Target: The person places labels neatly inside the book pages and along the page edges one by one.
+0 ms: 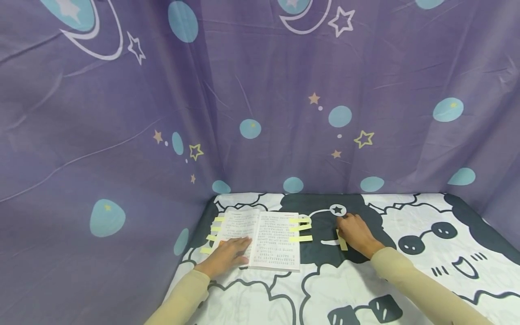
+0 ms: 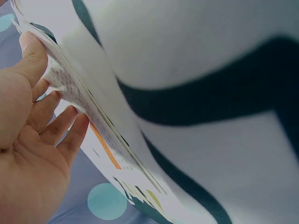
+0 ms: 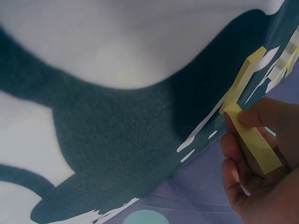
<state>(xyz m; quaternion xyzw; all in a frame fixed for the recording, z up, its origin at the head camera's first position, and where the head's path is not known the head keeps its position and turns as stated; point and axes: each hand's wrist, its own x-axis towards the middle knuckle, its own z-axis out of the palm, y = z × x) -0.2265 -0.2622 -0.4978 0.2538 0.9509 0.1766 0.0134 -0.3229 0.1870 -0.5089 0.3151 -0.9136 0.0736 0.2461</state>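
Note:
An open book (image 1: 278, 243) lies on the patterned cloth, with yellow sticky tabs (image 1: 300, 239) along both side edges. My left hand (image 1: 229, 255) rests on the lower part of its left page, fingers extended; in the left wrist view the fingertips (image 2: 80, 122) touch the printed page near an orange strip (image 2: 106, 147). To the right of the book, my right hand (image 1: 357, 232) pinches a yellow sticky tab (image 3: 256, 144) between thumb and fingers. Its end meets a narrow pad of yellow sticky tabs (image 3: 244, 79), which lies on the dark part of the cloth.
Black-and-white cloth (image 1: 243, 300) with cartoon sheep covers the surface. A purple curtain (image 1: 268, 90) with moons and stars hangs behind it and along the left and right sides.

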